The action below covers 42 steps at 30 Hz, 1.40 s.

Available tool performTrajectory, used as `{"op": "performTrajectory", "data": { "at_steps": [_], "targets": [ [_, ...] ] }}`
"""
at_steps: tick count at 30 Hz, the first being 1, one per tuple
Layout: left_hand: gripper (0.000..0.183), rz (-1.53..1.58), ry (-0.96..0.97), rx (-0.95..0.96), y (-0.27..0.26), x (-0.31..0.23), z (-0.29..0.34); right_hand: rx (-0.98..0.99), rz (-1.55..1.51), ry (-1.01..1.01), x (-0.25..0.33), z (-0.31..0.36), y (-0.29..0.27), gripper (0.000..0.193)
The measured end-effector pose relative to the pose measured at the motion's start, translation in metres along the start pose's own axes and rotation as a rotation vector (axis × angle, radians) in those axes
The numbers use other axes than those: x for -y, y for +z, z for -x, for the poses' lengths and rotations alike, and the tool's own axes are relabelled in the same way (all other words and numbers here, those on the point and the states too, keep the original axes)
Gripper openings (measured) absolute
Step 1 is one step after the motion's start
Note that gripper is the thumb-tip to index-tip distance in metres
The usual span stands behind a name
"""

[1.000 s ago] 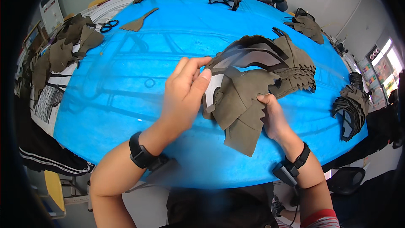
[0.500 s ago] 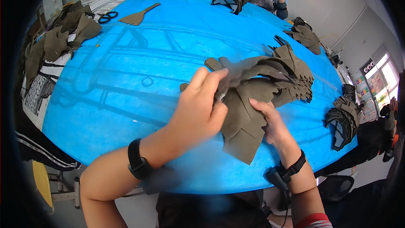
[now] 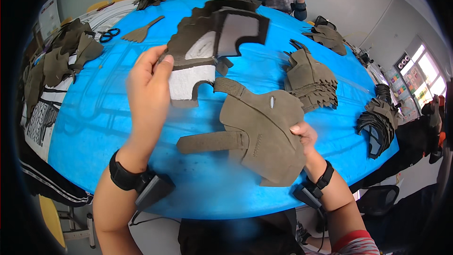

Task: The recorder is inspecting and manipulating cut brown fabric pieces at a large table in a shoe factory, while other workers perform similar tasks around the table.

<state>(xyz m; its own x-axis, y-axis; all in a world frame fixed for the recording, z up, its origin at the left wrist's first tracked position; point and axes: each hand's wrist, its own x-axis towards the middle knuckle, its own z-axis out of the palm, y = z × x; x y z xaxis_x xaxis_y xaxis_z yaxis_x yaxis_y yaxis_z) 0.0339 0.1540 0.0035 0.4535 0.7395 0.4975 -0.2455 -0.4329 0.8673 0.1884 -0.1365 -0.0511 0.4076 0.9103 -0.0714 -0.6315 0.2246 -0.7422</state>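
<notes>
Left hand (image 3: 148,82) raised, thumb and fingers pinching cut piece (image 3: 212,42), brown outside, white inside. Right hand (image 3: 306,137) grips edge of brown strap piece (image 3: 257,130) held between hands above blue table (image 3: 94,123). Stack (image 3: 309,80) beyond right hand; scissors (image 3: 109,34) far left.

Left hand (image 3: 148,82): holds cut suede pieces (image 3: 207,42), olive-brown outside, light grey-white backing, dark edges.
Right hand (image 3: 306,137): holds flat suede piece (image 3: 262,132), olive-brown, plain, small pale slot near top.
Under both hands: table cover (image 3: 94,113), bright blue, plain.
Beyond right hand: stack of suede pieces (image 3: 309,80), same olive-brown.
Far right of right hand: pile of dark pieces (image 3: 377,123), black-grey with bluish inside.
Both wrists: black bands.
Far beyond left hand: scissors (image 3: 109,33), black handles.
</notes>
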Motion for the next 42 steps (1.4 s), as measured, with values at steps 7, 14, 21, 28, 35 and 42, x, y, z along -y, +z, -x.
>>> {"op": "performTrajectory", "data": {
  "at_steps": [7, 14, 21, 28, 35, 42],
  "targets": [
    [0.032, -0.100, 0.062, -0.067, -0.006, 0.007, -0.013, 0.145, -0.072, 0.007, 0.001, -0.002, 0.003, 0.057],
    [0.019, -0.672, 0.674, -0.133, -0.010, -0.012, -0.011, 0.119, 0.023, -0.074, -0.003, -0.003, 0.008, 0.063],
    [0.016, -0.650, 0.644, 0.462, 0.009, -0.030, 0.021, 0.013, 0.287, -0.279, -0.002, -0.002, 0.016, 0.060],
    [0.023, -0.361, 0.517, 0.406, 0.029, -0.036, 0.054, -0.127, 0.491, -0.373, -0.005, -0.004, 0.044, 0.063],
    [0.025, -0.111, 0.093, 0.696, 0.035, -0.038, 0.078, -0.201, 0.642, -0.512, -0.011, -0.001, 0.058, 0.036],
    [0.020, -0.095, 0.182, 0.670, 0.036, -0.039, 0.076, -0.204, 0.658, -0.384, -0.015, -0.009, 0.054, 0.026]
  ]
}}
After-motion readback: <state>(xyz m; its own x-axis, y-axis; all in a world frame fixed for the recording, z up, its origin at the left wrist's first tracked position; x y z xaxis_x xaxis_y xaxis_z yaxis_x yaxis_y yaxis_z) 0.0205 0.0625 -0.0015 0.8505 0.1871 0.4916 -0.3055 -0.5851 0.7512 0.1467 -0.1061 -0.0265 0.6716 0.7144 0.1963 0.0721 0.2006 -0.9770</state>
